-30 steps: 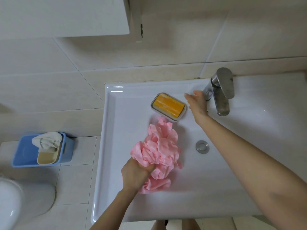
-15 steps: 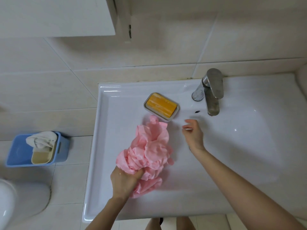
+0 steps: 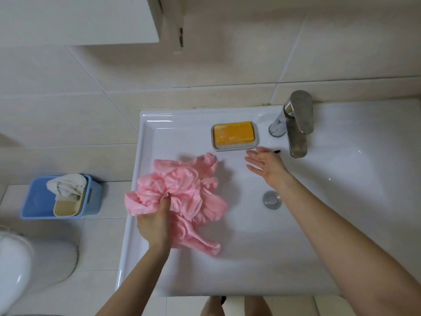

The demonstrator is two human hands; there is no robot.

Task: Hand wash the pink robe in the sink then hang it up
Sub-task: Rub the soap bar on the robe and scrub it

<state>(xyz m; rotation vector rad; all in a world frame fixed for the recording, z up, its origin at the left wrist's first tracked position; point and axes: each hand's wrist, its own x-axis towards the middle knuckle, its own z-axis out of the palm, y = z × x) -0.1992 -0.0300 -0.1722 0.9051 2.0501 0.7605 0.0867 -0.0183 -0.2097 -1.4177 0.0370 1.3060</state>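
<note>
Head view, looking down on a white sink [image 3: 250, 265] filling the centre and right of the frame.

Item under task: the pink robe [image 3: 184, 190] lies inside the basin, in its left half. It is crumpled into a loose heap of pale pink, thin fabric with many folds and ruffled edges. Its left edge reaches onto the sink's left rim, and one strip trails toward the lower centre of the basin. Whether the fabric is wet cannot be told.

Left hand [image 3: 155, 222]: fingers curled into the lower left of the heap, gripping a bunch of the fabric.

Right hand [image 3: 266, 165]: fingers straight and slightly spread, holding nothing. It sits over the basin just below the soap dish [image 3: 234, 148] and left of the faucet [image 3: 297, 126] spout. Contact with the basin surface cannot be determined.

Other items: an orange bar of soap [image 3: 234, 132] rests in the dish at the back edge of the sink. The drain [image 3: 271, 200] lies right of the robe, apart from it. A blue bin [image 3: 34, 199] stands on the floor at left, holding a white cloth [image 3: 66, 184]. Part of a toilet [image 3: 27, 258] shows at lower left.
</note>
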